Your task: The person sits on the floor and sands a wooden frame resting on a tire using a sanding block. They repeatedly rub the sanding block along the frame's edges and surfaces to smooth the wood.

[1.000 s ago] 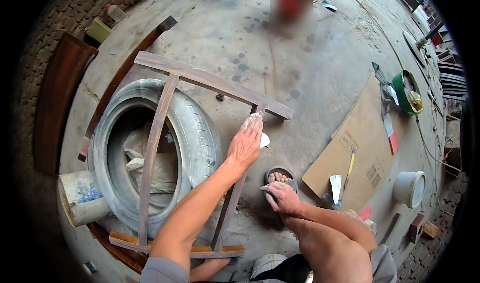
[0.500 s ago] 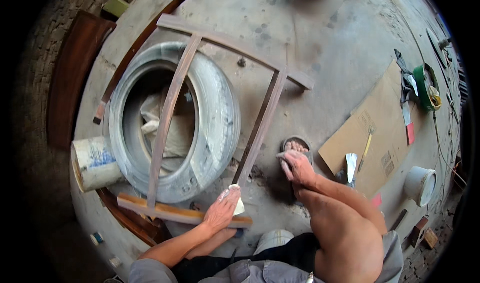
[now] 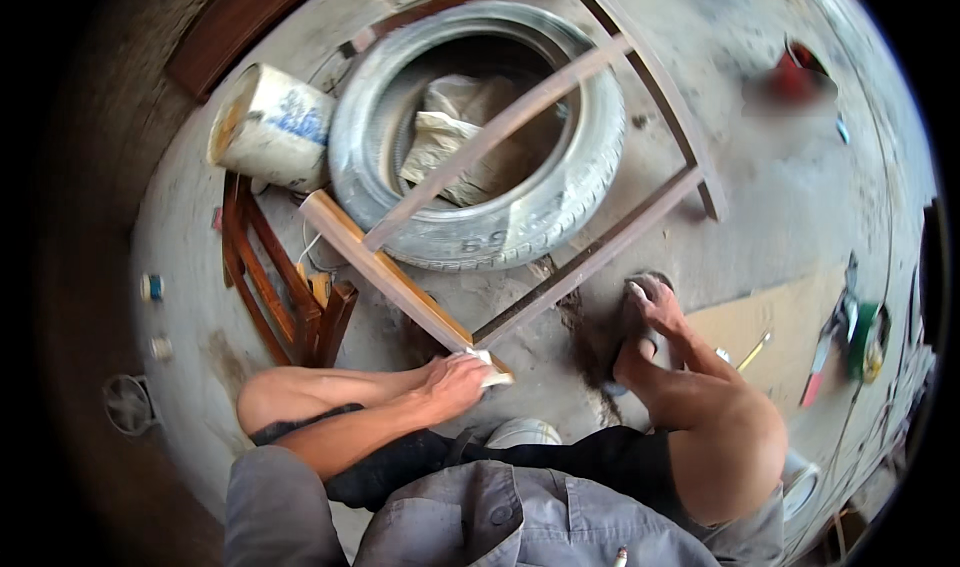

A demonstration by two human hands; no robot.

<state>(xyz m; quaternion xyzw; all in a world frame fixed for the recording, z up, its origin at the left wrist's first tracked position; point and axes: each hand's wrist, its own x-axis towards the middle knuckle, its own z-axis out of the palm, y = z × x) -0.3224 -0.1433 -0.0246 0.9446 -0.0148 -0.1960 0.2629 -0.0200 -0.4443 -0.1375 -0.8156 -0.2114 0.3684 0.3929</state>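
A wooden frame (image 3: pixel 520 114) of two rails and two crosspieces lies partly over a greyish tyre (image 3: pixel 355 127). My left hand (image 3: pixel 452 382) is closed on a folded pale piece of sandpaper (image 3: pixel 490 370). It presses the paper against the right end of the near rail (image 3: pixel 400 287), where that rail meets a crosspiece. The rail's inner side is orange-brown, while the other frame faces look dull and dusty. My right hand (image 3: pixel 658 307) rests near my sandalled right foot, its fingers loosely apart with nothing seen in them.
A stained white bucket (image 3: pixel 290 132) lies on its side against the tyre. Brown wooden pieces (image 3: pixel 285 287) are stacked at the left. On the right are a cardboard sheet (image 3: pixel 790 312), a green container (image 3: pixel 868 342) and a white bucket (image 3: pixel 800 487). A blurred red object (image 3: pixel 795 77) stands far right.
The view has swung left, so the frame and tyre appear turned and farther right. My left hand has moved from the crosspiece's near end onto the near rail's end, still holding the sandpaper.
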